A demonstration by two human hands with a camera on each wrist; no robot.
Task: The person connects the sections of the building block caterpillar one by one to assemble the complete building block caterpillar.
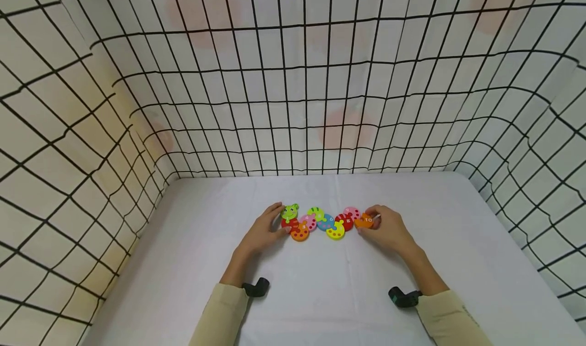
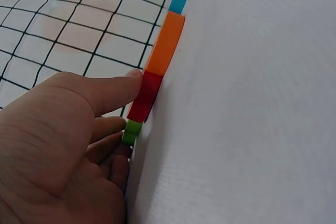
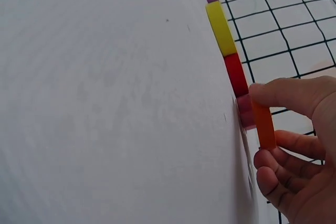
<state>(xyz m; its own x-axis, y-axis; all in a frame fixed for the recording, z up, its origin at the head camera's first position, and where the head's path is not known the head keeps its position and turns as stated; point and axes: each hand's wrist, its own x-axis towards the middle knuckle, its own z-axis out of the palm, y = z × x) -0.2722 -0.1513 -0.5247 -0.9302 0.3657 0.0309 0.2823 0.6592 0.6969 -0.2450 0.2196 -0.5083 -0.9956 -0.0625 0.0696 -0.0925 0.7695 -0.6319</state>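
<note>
A wooden caterpillar number puzzle [image 1: 326,222] lies in a wavy row on the white table, its round pieces interlocked. At the left end, my left hand [image 1: 265,229] holds the smiling green head piece [image 1: 289,212] and the red piece [image 1: 287,224] below it. Its thumb presses the red piece's edge [image 2: 145,97], with the fingers beside the green piece [image 2: 131,132]. On the right, my right hand [image 1: 386,227] pinches the orange piece marked 10 [image 1: 364,221] between thumb and fingers. In the right wrist view this orange piece [image 3: 263,124] is tilted and overlaps the pink piece [image 3: 245,109].
A white table cover [image 1: 302,295] spreads around the puzzle. White walls with a black grid [image 1: 304,99] rise behind the table and along both sides. A small black camera sits on each wrist, one at the left [image 1: 257,288] and one at the right [image 1: 405,297].
</note>
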